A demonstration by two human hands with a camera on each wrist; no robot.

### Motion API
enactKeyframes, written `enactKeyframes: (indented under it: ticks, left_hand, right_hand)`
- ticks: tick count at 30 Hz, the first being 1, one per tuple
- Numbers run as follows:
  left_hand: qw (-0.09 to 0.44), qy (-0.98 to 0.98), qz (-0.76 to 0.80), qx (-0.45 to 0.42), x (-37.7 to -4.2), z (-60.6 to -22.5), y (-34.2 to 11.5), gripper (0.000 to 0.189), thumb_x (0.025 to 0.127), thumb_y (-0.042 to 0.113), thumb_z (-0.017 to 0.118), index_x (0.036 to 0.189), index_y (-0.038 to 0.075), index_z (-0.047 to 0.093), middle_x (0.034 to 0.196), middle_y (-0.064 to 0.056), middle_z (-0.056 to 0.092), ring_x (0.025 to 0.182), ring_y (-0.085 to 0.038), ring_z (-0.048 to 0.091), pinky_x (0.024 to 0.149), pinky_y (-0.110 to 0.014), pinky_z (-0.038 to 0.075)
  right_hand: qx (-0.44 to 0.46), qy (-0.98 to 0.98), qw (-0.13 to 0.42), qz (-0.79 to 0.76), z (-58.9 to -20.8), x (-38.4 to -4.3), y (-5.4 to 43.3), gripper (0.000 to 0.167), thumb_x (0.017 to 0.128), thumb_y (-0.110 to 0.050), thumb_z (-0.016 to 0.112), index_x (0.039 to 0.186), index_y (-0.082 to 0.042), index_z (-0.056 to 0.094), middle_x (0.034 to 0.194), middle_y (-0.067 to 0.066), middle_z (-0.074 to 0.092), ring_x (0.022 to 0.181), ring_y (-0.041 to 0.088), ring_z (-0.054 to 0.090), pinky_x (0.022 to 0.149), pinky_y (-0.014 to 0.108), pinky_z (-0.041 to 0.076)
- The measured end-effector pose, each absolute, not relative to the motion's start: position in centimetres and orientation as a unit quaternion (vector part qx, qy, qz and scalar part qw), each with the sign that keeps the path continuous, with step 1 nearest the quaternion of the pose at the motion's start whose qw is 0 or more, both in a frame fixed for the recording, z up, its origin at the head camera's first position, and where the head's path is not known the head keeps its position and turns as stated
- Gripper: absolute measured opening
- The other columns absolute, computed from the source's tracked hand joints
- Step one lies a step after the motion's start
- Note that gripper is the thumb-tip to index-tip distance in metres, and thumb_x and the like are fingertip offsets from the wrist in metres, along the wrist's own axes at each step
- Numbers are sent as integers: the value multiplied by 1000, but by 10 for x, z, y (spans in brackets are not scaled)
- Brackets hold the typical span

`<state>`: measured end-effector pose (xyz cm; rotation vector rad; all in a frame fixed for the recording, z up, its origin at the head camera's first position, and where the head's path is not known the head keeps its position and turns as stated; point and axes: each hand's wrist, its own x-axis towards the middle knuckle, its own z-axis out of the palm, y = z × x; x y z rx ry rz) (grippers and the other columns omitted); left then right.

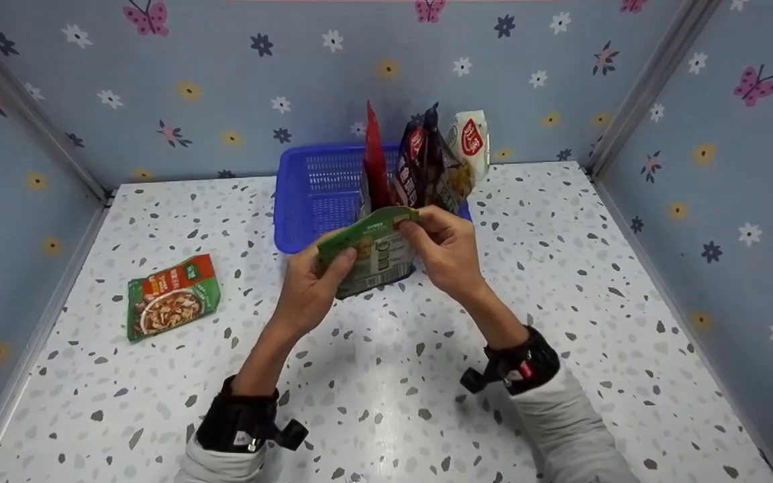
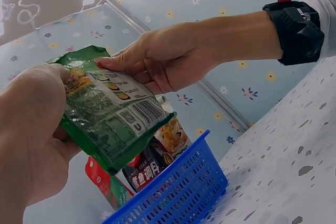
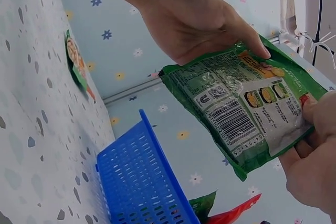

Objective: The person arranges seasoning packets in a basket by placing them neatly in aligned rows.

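Observation:
Both hands hold a green food pouch [image 1: 380, 255] by its top edge, just in front of the blue basket. My left hand [image 1: 313, 282] pinches the pouch's left corner, thumb on the near side. At the opposite corner my right hand [image 1: 447, 251] pinches it between thumb and fingers. The printed back with a barcode [image 3: 231, 121] faces me, clearest in the right wrist view. Behind the pouch stands the blue plastic basket [image 1: 286, 201], with a red packet [image 1: 374, 157], a dark packet [image 1: 420, 161] and a white-topped packet [image 1: 472, 144] upright in its right part.
A red and green pouch [image 1: 175, 298] with a picture of food lies flat on the speckled table [image 1: 386, 402], left of the basket. Flower-patterned panels [image 1: 333, 80] wall in the table at the back and both sides.

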<state>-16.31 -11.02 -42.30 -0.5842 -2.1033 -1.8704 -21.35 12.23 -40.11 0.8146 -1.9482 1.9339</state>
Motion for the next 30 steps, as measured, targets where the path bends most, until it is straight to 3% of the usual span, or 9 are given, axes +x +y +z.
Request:
enactKeyframes:
  ticks: [3, 6, 12, 15, 20, 23, 27, 30]
  left_hand:
    - [111, -708, -664, -213, -164, -428, -107, 36, 110, 6, 68, 146, 0, 70, 136, -20, 81, 124, -28, 81, 99, -35, 69]
    - [99, -705, -667, -222, -166, -435, -103, 40, 106, 5, 75, 145, 0, 71, 140, -19, 80, 126, -25, 81, 99, -36, 69]
    - [78, -712, -665, -213, -168, -445, -97, 41, 103, 8, 82, 142, 4, 74, 133, -17, 83, 100, -19, 84, 78, -34, 70]
    - [74, -714, -661, -218, -169, -448, -95, 43, 103, 8, 82, 144, 5, 73, 136, -16, 82, 104, -21, 84, 85, -36, 71]
    - [84, -721, -648, -229, -169, -451, -93, 49, 102, 7, 82, 150, 7, 70, 145, -15, 78, 127, -27, 81, 103, -38, 68]
    - [85, -726, -645, -223, -168, -451, -92, 47, 103, 7, 81, 149, 7, 71, 139, -15, 81, 115, -23, 84, 94, -36, 70]
    - [79, -732, -644, -207, -168, -451, -91, 37, 106, 10, 79, 142, 4, 74, 114, -17, 85, 87, -15, 80, 76, -34, 68]
    - [76, -735, -643, -202, -168, -450, -91, 33, 107, 11, 78, 138, 2, 76, 102, -18, 84, 80, -14, 77, 72, -37, 67]
  right_hand:
    - [279, -663, 151, 678, -398, -213, 125, 11, 107, 6, 69, 110, 14, 74, 96, -8, 84, 79, 9, 75, 71, 26, 60]
    - [279, -652, 162, 686, -395, -212, 129, 12, 108, 5, 68, 111, 16, 73, 100, -13, 86, 87, 11, 81, 77, 28, 65]
    - [279, -639, 179, 694, -391, -210, 134, 28, 109, -10, 73, 112, 18, 72, 100, -12, 87, 88, 11, 82, 78, 28, 66]
    - [277, -641, 187, 690, -390, -210, 135, 28, 110, -10, 73, 111, 17, 72, 99, -13, 86, 85, 10, 81, 76, 27, 65]
    - [284, -638, 189, 691, -389, -209, 134, 22, 109, -5, 72, 110, 17, 72, 98, -12, 85, 83, 10, 80, 73, 26, 63]
    - [288, -633, 185, 694, -389, -210, 134, 22, 109, -4, 72, 109, 18, 72, 97, -11, 86, 83, 11, 81, 73, 27, 64]
    - [289, -631, 184, 696, -390, -210, 133, 21, 109, -3, 72, 109, 18, 72, 98, -11, 87, 84, 12, 83, 74, 29, 67]
    - [288, -632, 184, 695, -390, -210, 133, 25, 109, -7, 74, 109, 18, 72, 98, -12, 87, 85, 12, 83, 74, 29, 67]
